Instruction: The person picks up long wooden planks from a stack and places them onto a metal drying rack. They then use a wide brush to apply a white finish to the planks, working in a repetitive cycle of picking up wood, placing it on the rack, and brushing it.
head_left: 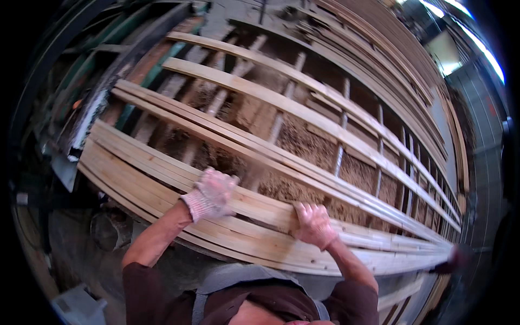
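A row of long pale wooden boards lies side by side in front of me, running from left to far right. My left hand, in a whitish knit glove, is on these boards left of centre, its fingers bent over their far edge and its thumb apart. Farther right, my right hand, gloved too, curls its fingers over the far edge of the same row. The fingertips of both hands are partly hidden. Beyond my hands lies a narrow group of boards, apart from the near row.
Two single boards, a nearer one and a farther one, span metal crossbars above heaped brown wood debris. Stacked timber stands at the back. A dark frame borders the left. A blurred dark-red shape is at the boards' right end.
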A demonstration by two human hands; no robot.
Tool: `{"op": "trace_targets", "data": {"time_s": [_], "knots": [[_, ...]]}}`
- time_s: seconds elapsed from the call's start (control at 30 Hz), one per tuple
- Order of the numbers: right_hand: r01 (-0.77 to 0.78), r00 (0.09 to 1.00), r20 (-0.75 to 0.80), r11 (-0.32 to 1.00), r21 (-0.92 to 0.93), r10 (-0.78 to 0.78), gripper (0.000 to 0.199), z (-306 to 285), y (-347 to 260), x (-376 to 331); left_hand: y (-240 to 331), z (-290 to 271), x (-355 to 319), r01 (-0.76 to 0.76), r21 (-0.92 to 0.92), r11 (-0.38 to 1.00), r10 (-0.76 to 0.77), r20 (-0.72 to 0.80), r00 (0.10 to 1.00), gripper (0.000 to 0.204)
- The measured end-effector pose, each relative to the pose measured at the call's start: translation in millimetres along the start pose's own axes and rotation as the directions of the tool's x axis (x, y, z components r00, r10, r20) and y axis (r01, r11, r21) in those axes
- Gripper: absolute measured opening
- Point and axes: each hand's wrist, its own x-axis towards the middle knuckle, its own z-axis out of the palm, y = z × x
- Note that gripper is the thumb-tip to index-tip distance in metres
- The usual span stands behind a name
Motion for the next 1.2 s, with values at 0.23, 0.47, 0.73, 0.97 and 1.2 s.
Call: {"op": "trace_targets", "data": {"time_s": [0.23,0.47,0.73,0.97,1.2], "knots": [[-0.175,0.93,0.369,0.871,0.458,-0.007,0.063,-49,52,31,-24,23,15,-0.025,-0.291,0.956,-0.077,-0.334,0.94,0.058],[-0.208,0.943,-0.164,0.899,0.386,0.289,0.074,-72,188,214,-9,28,36,0.1,-0.041,0.994,-0.108,-0.332,0.937,0.057],[-0.329,0.906,-0.309,0.94,-0.089,0.288,0.062,-15,380,403,-20,24,46,0.141,-0.173,0.975,-0.175,-0.207,0.963,0.056],[-0.326,0.943,-0.153,0.918,-0.227,0.297,0.063,10,359,393,-22,30,34,0.194,-0.219,0.956,-0.234,-0.174,0.956,0.054],[-0.491,0.853,-0.273,0.861,-0.132,0.444,0.062,-26,297,304,-24,21,42,0.146,-0.19,0.971,-0.191,-0.245,0.951,0.05]]}}
